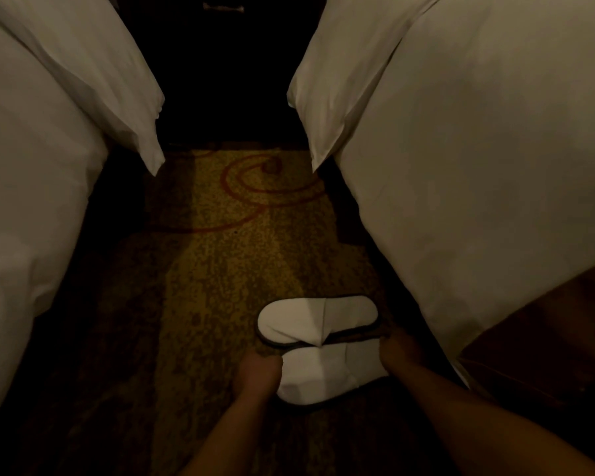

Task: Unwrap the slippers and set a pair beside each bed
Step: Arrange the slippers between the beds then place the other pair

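Note:
Two white slippers with dark edging lie side by side on the patterned carpet, close to the right bed [478,166]. The far slipper [310,321] points its toe left. The near slipper [320,372] sits just below it. My left hand [258,372] grips the toe end of the near slipper. My right hand [399,348] holds the heel end of the pair, by the bed's side. No wrapper is visible. The left bed [31,166] stands across the aisle.
A narrow aisle of yellow-brown carpet [227,252] with red swirls runs between the two white-covered beds. A dark nightstand [220,63] with a metal handle closes the far end. A dark wooden bed frame corner [547,338] shows at the right.

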